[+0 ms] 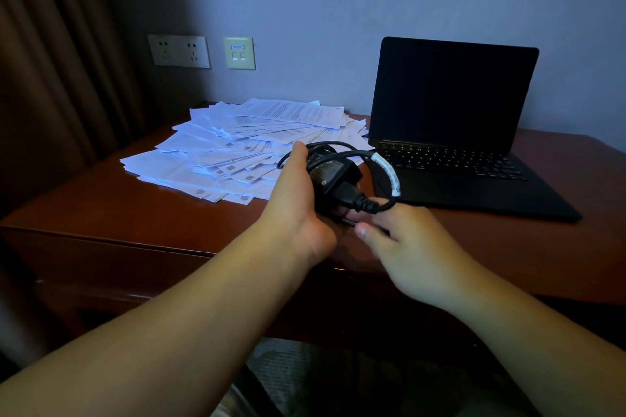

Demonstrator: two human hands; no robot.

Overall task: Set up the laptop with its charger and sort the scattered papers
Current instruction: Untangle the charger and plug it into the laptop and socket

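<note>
Charger [333, 176] sits in left hand [294, 200] grip, cable looped rightward.

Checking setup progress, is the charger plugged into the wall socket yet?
No, the coiled charger is held in the left hand, away from the wall socket.

hotel-like room | wooden desk [135, 206] | wall sockets [179, 51] | curtain [50, 61]
</note>
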